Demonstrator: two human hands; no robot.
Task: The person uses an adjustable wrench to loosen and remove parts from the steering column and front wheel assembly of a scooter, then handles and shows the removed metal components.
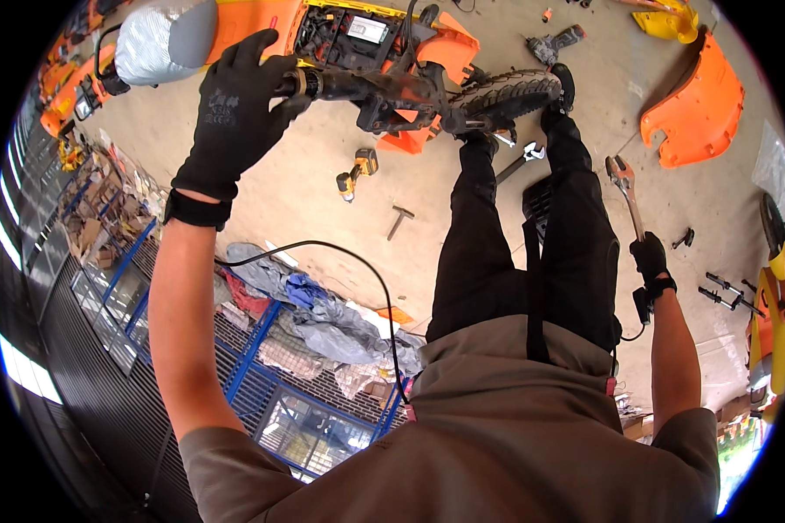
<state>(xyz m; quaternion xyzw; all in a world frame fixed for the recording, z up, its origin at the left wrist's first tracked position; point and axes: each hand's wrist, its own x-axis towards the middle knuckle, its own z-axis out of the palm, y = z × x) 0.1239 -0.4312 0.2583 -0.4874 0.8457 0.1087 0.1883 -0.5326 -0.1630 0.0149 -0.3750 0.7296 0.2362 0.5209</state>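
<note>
The dark handlebar grip (323, 84) of the orange scooter (384, 52) is sitting near the top of the frame, left of centre, its long axis running roughly left to right across the picture. The left hand (231, 109), in a black work glove, is wrapping around the left end of that bar, its fingers (262, 52) curling over the top and closing on it. So the bar is lying directly under this hand and stretching away toward the right, where a knobbly black tyre (510, 91) is resting just above the person's black shoes (563, 87).

The right hand (650, 257), also gloved, is hanging well apart at the right of the frame, its fingers clamping the handle of a long adjustable wrench (626, 196) that is pointing upward toward the tyre. The left hand is plainly the one on the bar; the right is much farther off.

On the concrete floor (305, 192) a yellow cordless drill (356, 173), a hammer (399, 221) and a spanner (522, 159) are lying near the legs, and an orange body panel (698, 105) is lying at the upper right.
</note>
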